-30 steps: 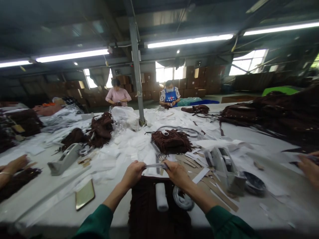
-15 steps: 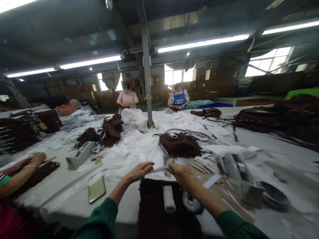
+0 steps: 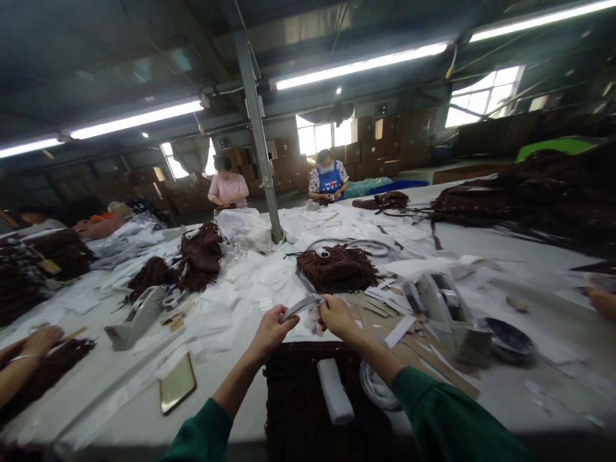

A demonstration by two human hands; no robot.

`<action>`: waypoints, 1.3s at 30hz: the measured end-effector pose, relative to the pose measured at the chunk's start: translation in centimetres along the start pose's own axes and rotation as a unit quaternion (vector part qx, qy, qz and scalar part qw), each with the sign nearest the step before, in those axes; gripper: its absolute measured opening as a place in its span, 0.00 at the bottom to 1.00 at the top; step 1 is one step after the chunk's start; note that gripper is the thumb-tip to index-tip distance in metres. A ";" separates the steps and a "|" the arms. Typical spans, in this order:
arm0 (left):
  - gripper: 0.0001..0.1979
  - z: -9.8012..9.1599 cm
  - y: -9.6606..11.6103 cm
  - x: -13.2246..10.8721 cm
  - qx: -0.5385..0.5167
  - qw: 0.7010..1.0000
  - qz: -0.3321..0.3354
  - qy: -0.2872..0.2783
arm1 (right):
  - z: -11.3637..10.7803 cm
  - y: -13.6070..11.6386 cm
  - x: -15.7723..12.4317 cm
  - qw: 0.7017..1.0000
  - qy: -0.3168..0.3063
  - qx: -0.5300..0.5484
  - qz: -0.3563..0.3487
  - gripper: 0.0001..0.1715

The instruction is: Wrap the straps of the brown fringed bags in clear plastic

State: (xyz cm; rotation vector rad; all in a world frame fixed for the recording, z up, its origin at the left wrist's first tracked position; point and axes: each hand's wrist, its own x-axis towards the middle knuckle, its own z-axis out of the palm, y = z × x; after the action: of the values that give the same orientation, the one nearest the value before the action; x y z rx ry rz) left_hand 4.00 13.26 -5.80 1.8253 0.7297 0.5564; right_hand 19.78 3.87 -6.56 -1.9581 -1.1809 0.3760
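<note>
A thin greyish strip (image 3: pixel 302 304), perhaps a wrapped strap, stretches between my hands above the near edge of the work. My left hand (image 3: pixel 273 330) pinches its left end between thumb and fingers. At the other end, my right hand (image 3: pixel 338 317) closes on the strip; some crumpled clear material shows by its fingertips. Below them lies a dark brown fringed bag (image 3: pixel 289 404). On that bag rests a white wrapped bundle (image 3: pixel 335 393), and beside it a coil of white-wrapped strap (image 3: pixel 378 387), partly covered by my right forearm.
A fringed brown bag (image 3: pixel 337 269) sits beyond my hands. Tape dispensers stand left (image 3: pixel 137 319) and right (image 3: pixel 452 321), near cardboard strips (image 3: pixel 440 359). A phone (image 3: pixel 178 384) lies left. Co-workers' hands show at the left (image 3: pixel 43 340) and right (image 3: pixel 601 301) edges; two people work across the table.
My left hand has gone from stretched fingers to a pinch on the strip, which now bows upward. The view has shifted to the right, and a co-worker's hand appears at the right edge.
</note>
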 end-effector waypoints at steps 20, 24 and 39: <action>0.14 2.2 -2.3 -0.7 -0.018 0.998 -0.050 0.024 | 3.9 -1.1 -5.3 0.972 0.054 -0.164 -0.161 0.13; 0.20 2.0 -1.8 -1.1 0.008 0.999 -0.029 0.014 | 4.0 -1.2 -5.0 0.996 0.023 -0.053 -0.068 0.13; 0.25 3.7 -0.5 -1.0 0.082 0.991 0.059 0.089 | 6.4 -1.3 -1.4 0.869 0.080 0.440 0.211 0.10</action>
State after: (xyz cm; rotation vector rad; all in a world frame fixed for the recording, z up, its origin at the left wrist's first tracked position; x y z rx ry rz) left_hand 5.63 10.30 -7.60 1.9987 0.8101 0.7626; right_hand 14.38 6.07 -9.91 -1.3555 -0.3245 0.7969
